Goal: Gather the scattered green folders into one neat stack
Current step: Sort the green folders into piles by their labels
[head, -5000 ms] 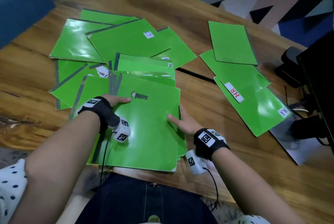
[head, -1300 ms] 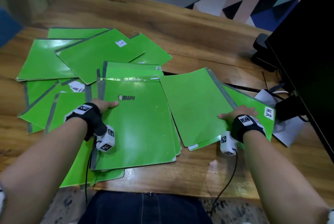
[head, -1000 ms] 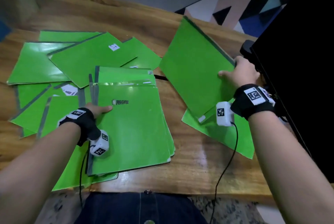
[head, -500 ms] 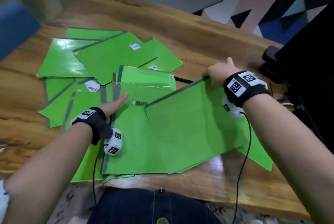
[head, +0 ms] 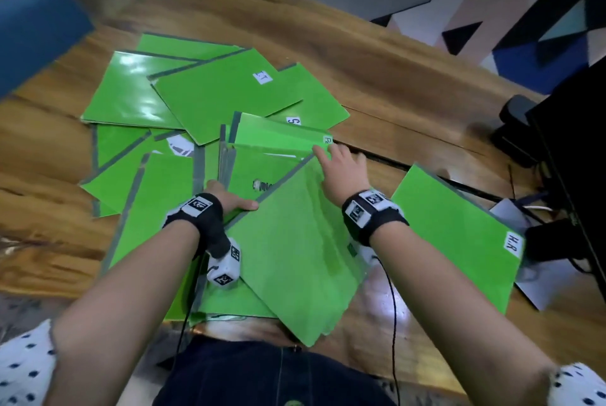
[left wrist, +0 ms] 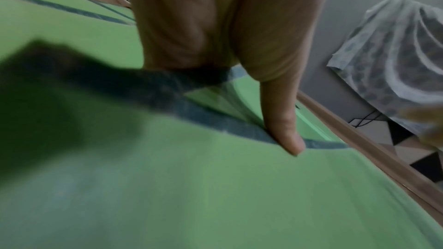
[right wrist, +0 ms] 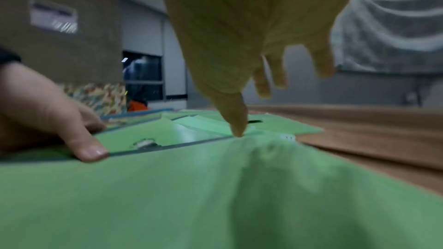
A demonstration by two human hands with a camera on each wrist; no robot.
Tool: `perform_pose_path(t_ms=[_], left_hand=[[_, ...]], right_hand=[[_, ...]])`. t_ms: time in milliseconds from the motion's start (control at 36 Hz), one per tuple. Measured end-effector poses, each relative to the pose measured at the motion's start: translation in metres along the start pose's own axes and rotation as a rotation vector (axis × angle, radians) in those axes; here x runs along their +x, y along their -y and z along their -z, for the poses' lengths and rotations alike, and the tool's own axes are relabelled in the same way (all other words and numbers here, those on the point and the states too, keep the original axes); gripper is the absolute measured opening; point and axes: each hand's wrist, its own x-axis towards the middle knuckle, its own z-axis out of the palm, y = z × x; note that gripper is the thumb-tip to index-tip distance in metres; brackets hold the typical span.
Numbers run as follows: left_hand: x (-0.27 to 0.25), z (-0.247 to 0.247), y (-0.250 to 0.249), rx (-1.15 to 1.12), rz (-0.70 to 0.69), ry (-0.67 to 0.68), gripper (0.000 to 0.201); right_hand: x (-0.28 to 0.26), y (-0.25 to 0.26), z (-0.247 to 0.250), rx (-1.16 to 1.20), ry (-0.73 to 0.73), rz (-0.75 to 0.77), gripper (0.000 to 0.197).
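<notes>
A skewed green folder (head: 295,258) lies on top of the near stack (head: 249,176), its grey spine running diagonally. My left hand (head: 236,202) rests flat on the stack, and its thumb (left wrist: 285,139) presses against that spine. With fingers straight, my right hand (head: 337,159) lies at the folder's far corner, thumb (right wrist: 237,130) touching the folder's edge there. Several more green folders (head: 203,94) lie fanned out at the back left. One folder labelled H.R (head: 459,241) lies alone at the right.
A black monitor (head: 577,159) and its dark base (head: 515,123) stand at the right edge of the wooden table (head: 393,77), with cables and a white sheet (head: 537,277) under the H.R folder. A blue chair back (head: 36,25) stands at the far left.
My right hand lifted folders from the right side, swung them left and laid them skewed on the near stack. The left hand's thumb now meets the spine. The H.R folder stayed at the right.
</notes>
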Motion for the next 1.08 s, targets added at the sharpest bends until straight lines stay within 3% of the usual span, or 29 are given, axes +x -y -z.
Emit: perform_pose_path(t_ms=[139, 222, 278, 417, 528, 639, 778, 861, 972, 1083], left_hand=[[0.001, 0.001, -0.003, 0.005, 0.004, 0.006, 0.102], [0.000, 0.001, -0.004, -0.002, 0.003, 0.007, 0.101], [-0.001, 0.001, -0.003, 0.001, -0.002, 0.005, 0.101], [-0.005, 0.000, 0.000, 0.015, -0.020, 0.004, 0.108], [-0.009, 0.004, 0.003, 0.078, -0.037, 0.057, 0.119], [-0.013, 0.011, 0.001, 0.109, -0.074, 0.135, 0.107], [-0.010, 0.011, 0.003, 0.055, -0.083, 0.148, 0.099], [-0.006, 0.007, 0.004, -0.032, -0.057, 0.151, 0.095], [-0.005, 0.006, 0.004, -0.101, -0.024, 0.143, 0.104], [-0.003, 0.007, 0.004, -0.111, -0.002, 0.128, 0.105]], right_hand=[[-0.054, -0.041, -0.033, 0.259, 0.243, -0.611, 0.062], [-0.085, -0.061, -0.051, 0.377, 0.521, -0.664, 0.060], [-0.098, -0.064, -0.062, 0.568, 0.620, -0.693, 0.059], [-0.107, -0.050, -0.074, 1.035, 0.465, -0.869, 0.050], [-0.097, -0.048, -0.070, 1.036, 0.193, -0.913, 0.065], [-0.083, -0.059, -0.053, 1.153, -0.001, -0.845, 0.069], [-0.070, -0.052, -0.028, 1.061, -0.004, -0.603, 0.059], [-0.063, -0.029, -0.031, 1.006, 0.049, -0.548, 0.051], [-0.058, -0.003, -0.045, 0.878, 0.144, -0.655, 0.032], [-0.058, 0.012, -0.052, 0.952, 0.167, -0.799, 0.041]])
